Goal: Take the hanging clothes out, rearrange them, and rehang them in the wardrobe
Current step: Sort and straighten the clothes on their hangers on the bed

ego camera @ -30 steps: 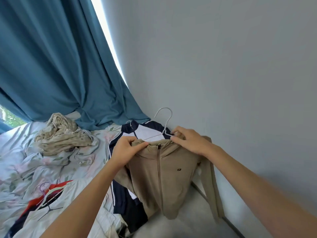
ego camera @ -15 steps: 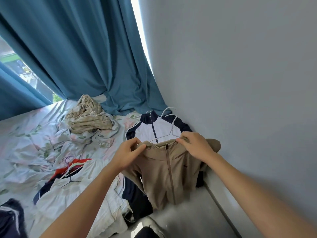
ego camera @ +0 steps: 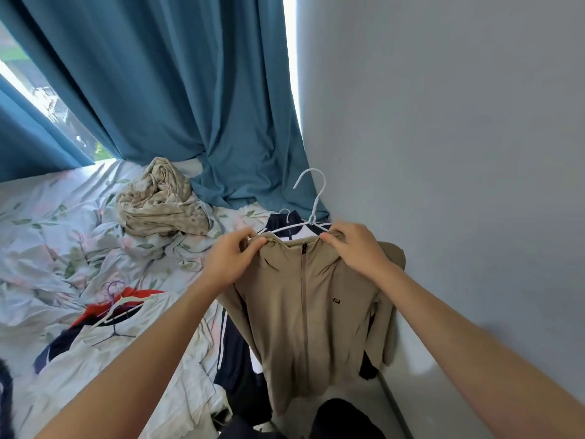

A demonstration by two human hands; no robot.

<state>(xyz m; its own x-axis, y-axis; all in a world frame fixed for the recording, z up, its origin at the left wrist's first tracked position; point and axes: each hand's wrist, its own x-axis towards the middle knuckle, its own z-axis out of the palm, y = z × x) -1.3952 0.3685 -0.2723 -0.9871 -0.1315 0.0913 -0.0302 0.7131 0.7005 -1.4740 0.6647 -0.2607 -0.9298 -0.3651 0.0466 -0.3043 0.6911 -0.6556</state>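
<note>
Step in hand, as judged: seating the tan zip-front jacket (ego camera: 311, 315) square on the white wire hanger (ego camera: 311, 206). Best to level both shoulders before letting go. Jacket hung over the bed's right edge, near the grey wall (ego camera: 443, 153). Left hand (ego camera: 230, 260) pinched the collar's left side; right hand (ego camera: 354, 245) gripped its right shoulder, possibly the hanger wire too. Both forearms reached forward.

Jacket (ego camera: 310, 318) before bed (ego camera: 47, 248) (wall (ego camera: 443, 153) right)
</note>
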